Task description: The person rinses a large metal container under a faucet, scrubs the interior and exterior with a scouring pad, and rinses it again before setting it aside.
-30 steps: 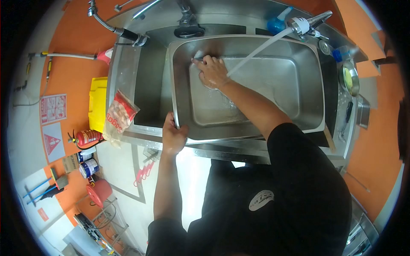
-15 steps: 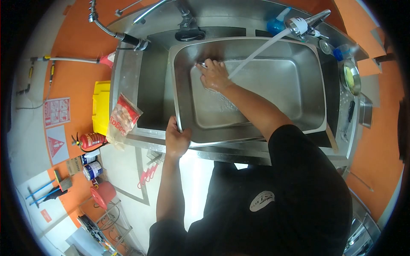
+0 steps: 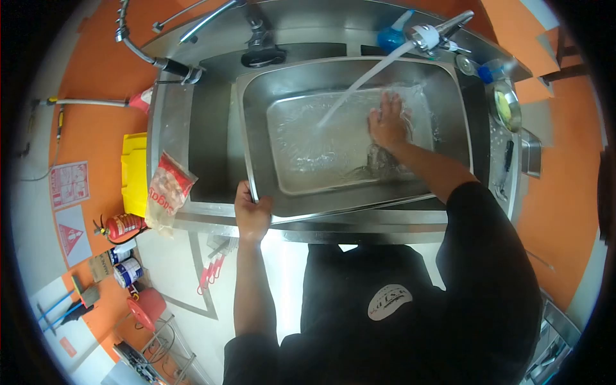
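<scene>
A large rectangular steel pan rests over the sink, slightly tilted. My left hand is wrapped round its near left corner. Inside the pan my right hand lies with its fingers spread, wet, in shallow water over the right part of the bottom. From the faucet at the upper right a stream of water falls into the left-middle of the pan. Ripples and splashes spread round my right hand; nothing shows in its fingers.
A second faucet stands behind the pan. At the left lie a plastic sugar bag and a yellow bin. Rightward are a blue spray bottle, a small bowl and a black-handled tool.
My right hand has moved from the pan's upper left to its right part, and its fingers have spread. Water covers more of the bottom. My left hand still holds the corner; the view has shifted slightly.
</scene>
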`<state>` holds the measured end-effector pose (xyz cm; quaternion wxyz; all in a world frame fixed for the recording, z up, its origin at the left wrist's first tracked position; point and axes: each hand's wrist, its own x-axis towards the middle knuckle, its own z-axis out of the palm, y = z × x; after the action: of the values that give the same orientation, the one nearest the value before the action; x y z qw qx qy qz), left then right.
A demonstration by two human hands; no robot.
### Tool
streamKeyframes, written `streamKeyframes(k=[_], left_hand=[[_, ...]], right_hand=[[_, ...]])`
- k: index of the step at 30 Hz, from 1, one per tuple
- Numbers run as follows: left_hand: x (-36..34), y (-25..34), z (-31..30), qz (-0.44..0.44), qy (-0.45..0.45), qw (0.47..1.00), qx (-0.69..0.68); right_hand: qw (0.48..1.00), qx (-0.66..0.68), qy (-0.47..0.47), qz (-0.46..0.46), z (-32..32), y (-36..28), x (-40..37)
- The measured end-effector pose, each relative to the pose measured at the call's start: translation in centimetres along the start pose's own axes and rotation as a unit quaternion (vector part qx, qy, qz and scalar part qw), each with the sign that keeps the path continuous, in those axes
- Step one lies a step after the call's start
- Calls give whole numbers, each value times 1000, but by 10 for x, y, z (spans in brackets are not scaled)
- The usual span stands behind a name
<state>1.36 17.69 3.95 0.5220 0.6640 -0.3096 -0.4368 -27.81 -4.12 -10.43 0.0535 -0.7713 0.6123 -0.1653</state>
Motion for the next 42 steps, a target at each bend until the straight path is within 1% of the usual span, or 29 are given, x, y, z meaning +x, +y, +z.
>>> streamKeyframes(k=[1,2,3,4,5,9,11,12,13,15,16,17,18,19,20,22,23,25,27,29,30,32,33,35,36,37,39,40,42], left_hand=[[-1,3,2,0,-2,1000,-6],[-3,10,2,1,-6,1000,13],[-4,14,4,4,-9,1000,13],[-4,18,5,10,-9,1000,14],[-7,19,6,12,-12,1000,17],[-6,2,2,6,6,1000,-13],[-9,-4,-2,-14,-7,999,-28],[-10,-5,-3,-18,-1,999,-30],[-12,-6,-4,-24,5,999,-31],[-13,-9,-4,-8,5,1000,-28],[-14,-11,-3,9,9,999,-30],[-16,-11,-3,8,10,999,-31],[-16,-10,-3,2,12,1000,-26],[-15,-8,-3,-4,14,1000,-22],[-17,-7,-1,-5,12,1000,-20],[-17,-2,1,-9,16,1000,-11],[-16,-5,0,-9,17,1000,-11],[-14,-9,-1,10,15,999,-38],[-17,-7,-3,-9,17,999,-26],[-15,-8,-3,-24,17,999,-19],[-15,-12,-5,-8,16,1000,-21],[-17,-18,-7,6,13,1000,-21],[-20,-17,-4,4,21,999,-47],[-21,-14,2,2,22,997,-76],[-23,-12,3,17,20,995,-96],[-27,-13,3,32,21,993,-114],[-28,-17,1,34,22,992,-120],[-28,-18,0,38,19,991,-126],[-27,-18,-5,38,8,990,-138]], right_hand=[[995,-9,9,98,-1,-10,-5],[986,-145,-42,73,-5,-30,-13],[986,-146,-39,76,-15,-35,-17],[992,-64,-57,-91,-25,-39,-18],[964,22,-77,-252,-30,-38,-24],[975,77,-118,-170,-39,19,-10],[958,76,-236,-145,-61,30,-11],[913,152,-98,-367,-53,51,-28],[914,153,-98,-364,-55,63,-28],[945,107,-136,-277,-54,79,-16],[985,109,-68,-115,-51,79,-14],[985,108,-69,-117,-51,82,-18],[942,166,-81,-282,-53,83,-23],[868,218,-91,-438,-54,85,-25],[869,218,-90,-435,-54,88,-22],[947,87,-162,-263,-51,93,-12],[947,87,-162,-263,-48,95,-13],[902,152,-149,-376,-48,87,-17],[876,136,-202,-416,-53,82,-16],[981,121,-33,-145,-57,80,-8],[981,120,-36,-148,-54,82,-10],[876,210,-72,-429,-45,86,-21],[877,211,-77,-424,-49,89,-24],[947,89,-100,-292,-64,96,-14],[990,33,-75,-111,-60,97,-7],[990,31,-79,-116,-52,100,-3],[999,-20,-37,-16,-39,106,1],[999,-20,-38,-15,-53,88,-2],[945,112,-304,-55,-81,52,-6]])
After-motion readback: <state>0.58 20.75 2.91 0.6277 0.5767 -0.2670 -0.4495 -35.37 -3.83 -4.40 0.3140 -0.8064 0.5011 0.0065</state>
